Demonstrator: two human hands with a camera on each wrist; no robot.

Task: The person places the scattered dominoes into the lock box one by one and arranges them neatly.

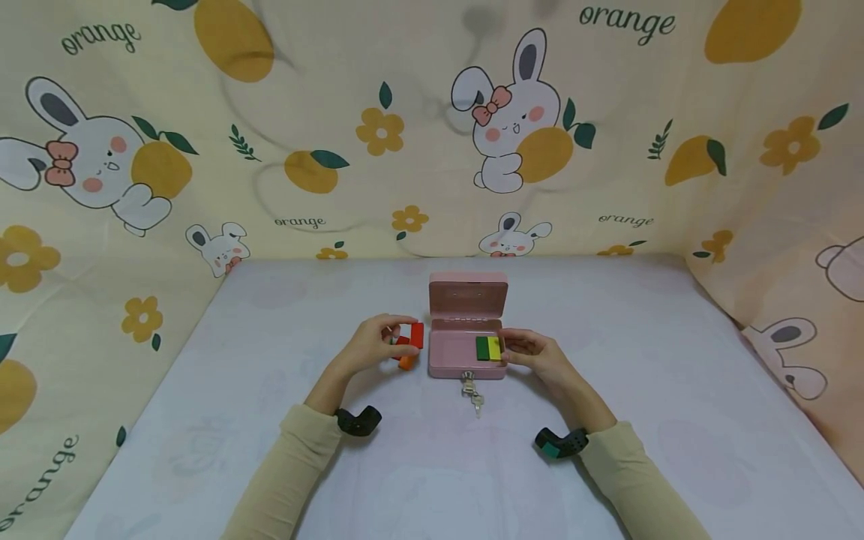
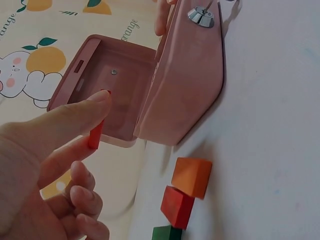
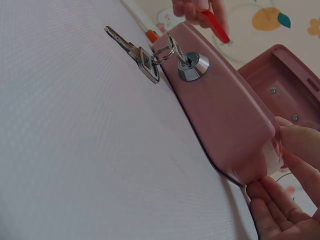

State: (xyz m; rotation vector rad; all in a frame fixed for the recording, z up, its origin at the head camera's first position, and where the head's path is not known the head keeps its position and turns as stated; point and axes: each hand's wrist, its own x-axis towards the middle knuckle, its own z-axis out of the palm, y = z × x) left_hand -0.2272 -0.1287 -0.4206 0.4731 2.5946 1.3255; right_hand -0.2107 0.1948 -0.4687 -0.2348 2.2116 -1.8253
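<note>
Between thumb and index finger my left hand (image 1: 367,345) pinches a flat red block (image 1: 417,335), held up just left of a pink cash box (image 1: 448,372). The box's lid (image 1: 468,296) stands raised at the back. Inside lie a green block (image 1: 482,348) and a yellow block (image 1: 495,348), side by side at the right. My right hand (image 1: 543,358) grips the box's right end, thumb at the rim and fingers against the outer wall. On the table below my left hand, an orange block (image 2: 192,176), another red block (image 2: 177,207) and a green block (image 2: 167,233) lie in a row.
A key sits in the box's front lock (image 3: 193,67), with a second key (image 3: 146,62) hanging from its ring onto the white tabletop (image 1: 439,465). Behind the table hangs a printed cloth (image 1: 418,172) with rabbits and oranges. Each wrist wears a black camera band (image 1: 359,421).
</note>
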